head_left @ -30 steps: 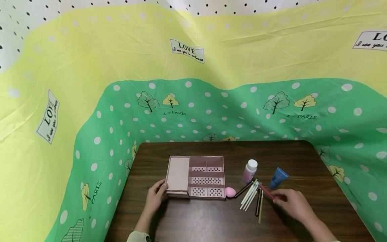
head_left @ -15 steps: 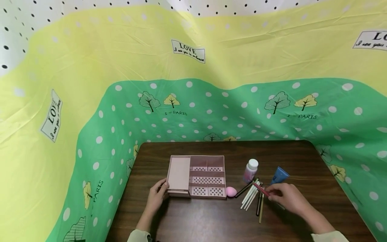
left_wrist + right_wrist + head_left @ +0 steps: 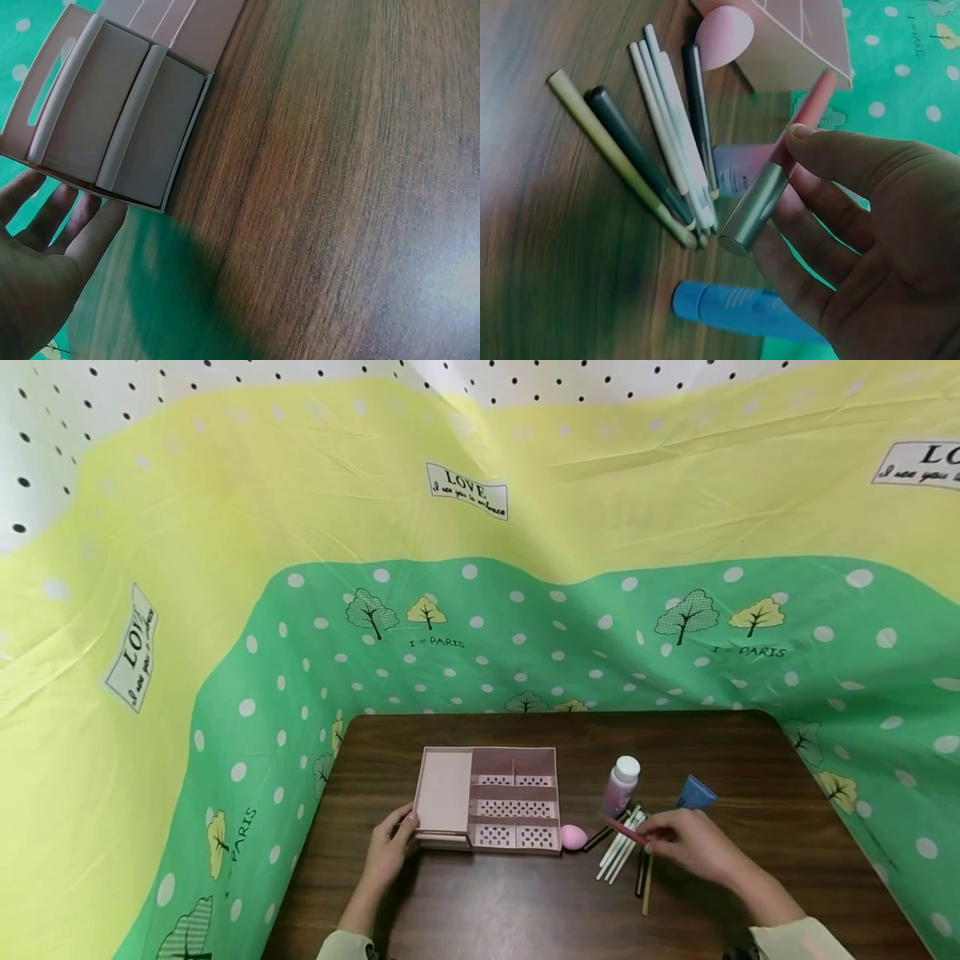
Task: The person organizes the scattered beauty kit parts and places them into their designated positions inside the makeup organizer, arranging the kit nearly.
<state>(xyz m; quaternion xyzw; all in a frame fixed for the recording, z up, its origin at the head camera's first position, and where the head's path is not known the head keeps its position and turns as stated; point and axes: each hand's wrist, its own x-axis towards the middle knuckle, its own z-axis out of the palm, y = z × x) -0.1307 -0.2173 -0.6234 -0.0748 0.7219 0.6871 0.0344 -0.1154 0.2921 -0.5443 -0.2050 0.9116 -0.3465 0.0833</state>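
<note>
My right hand (image 3: 693, 843) pinches a slim red lip gloss tube (image 3: 625, 831) with a silvery cap (image 3: 754, 210), between thumb and fingers. It is held above a loose bundle of makeup brushes (image 3: 654, 112) with white, black and gold handles. At the left of the table stands a pink organizer box (image 3: 442, 789) with two drawers (image 3: 154, 127) and perforated compartments. The fingers of my left hand (image 3: 390, 843) lie nearly straight against the box's left side, fingertips right at its edge.
A pink makeup sponge (image 3: 573, 837) sits beside the box's right front corner. Behind the brushes stands a white-capped bottle (image 3: 621, 785). A blue tube (image 3: 696, 792) is partly hidden behind my right hand. Patterned green and yellow cloth (image 3: 480, 635) encloses the wooden table (image 3: 525, 902).
My right hand has lifted the lip gloss tube and carried it left, over the brushes toward the bottle. The left hand stays at the box.
</note>
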